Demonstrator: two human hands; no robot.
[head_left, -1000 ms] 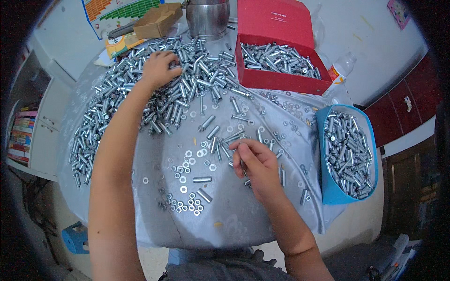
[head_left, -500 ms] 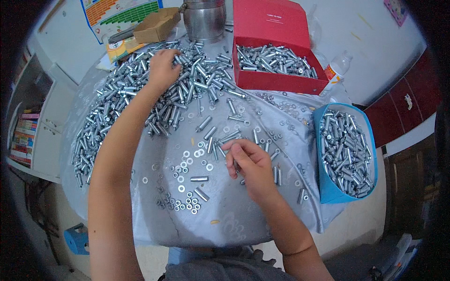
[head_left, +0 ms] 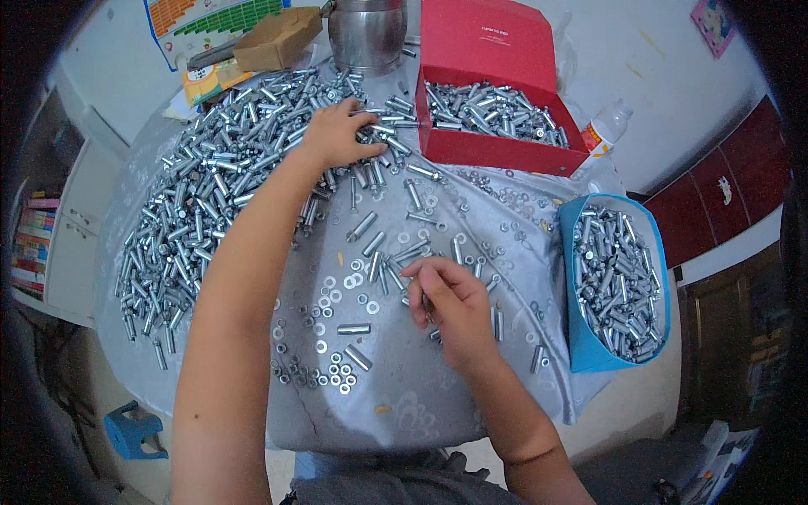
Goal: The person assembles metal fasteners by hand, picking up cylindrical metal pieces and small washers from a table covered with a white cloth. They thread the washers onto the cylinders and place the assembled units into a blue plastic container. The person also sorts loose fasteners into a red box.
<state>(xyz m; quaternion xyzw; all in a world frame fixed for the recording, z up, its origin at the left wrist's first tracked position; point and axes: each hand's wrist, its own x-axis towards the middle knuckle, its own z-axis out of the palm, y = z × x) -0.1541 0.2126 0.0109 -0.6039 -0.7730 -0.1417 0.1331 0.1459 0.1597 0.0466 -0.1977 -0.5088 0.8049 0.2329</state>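
A large heap of silvery expansion bolts (head_left: 220, 164) covers the far left of the table. My left hand (head_left: 338, 135) reaches to the right side of this heap, thumb and fingers spread apart among the bolts; its fingertips touch some of them. Nearer the middle, my right hand (head_left: 453, 307) hovers with its fingers curled toward the thumb. Whatever it holds is mostly hidden. Beside that hand lie loose bolts (head_left: 374, 267), metal sleeves (head_left: 358, 358), flat washers (head_left: 336, 295) and a cluster of nuts (head_left: 345, 370).
A red box (head_left: 505, 151) with its lid up holds more bolts at the back. To the right stands a blue bin (head_left: 589, 358), filled with bolts. A metal pot (head_left: 366, 38), a cardboard box (head_left: 278, 38) and a plastic bottle (head_left: 610, 122) stand along the far side.
My left hand has moved right across the heap, and its fingers have spread. The right hand stays nearly in place, still curled. The whole view has shifted slightly.
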